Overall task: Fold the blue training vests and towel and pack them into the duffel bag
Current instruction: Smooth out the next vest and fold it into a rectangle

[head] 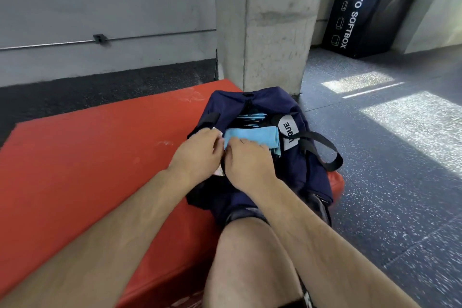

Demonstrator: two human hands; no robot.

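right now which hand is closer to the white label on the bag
Right. The right hand holds the near end of the blue cloth, just beside the white label; the left hand is farther off, at the bag's left edge.

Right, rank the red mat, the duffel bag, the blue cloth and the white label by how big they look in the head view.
Largest to smallest:
red mat
duffel bag
blue cloth
white label
The cloth is partly hidden, but shows more than the label.
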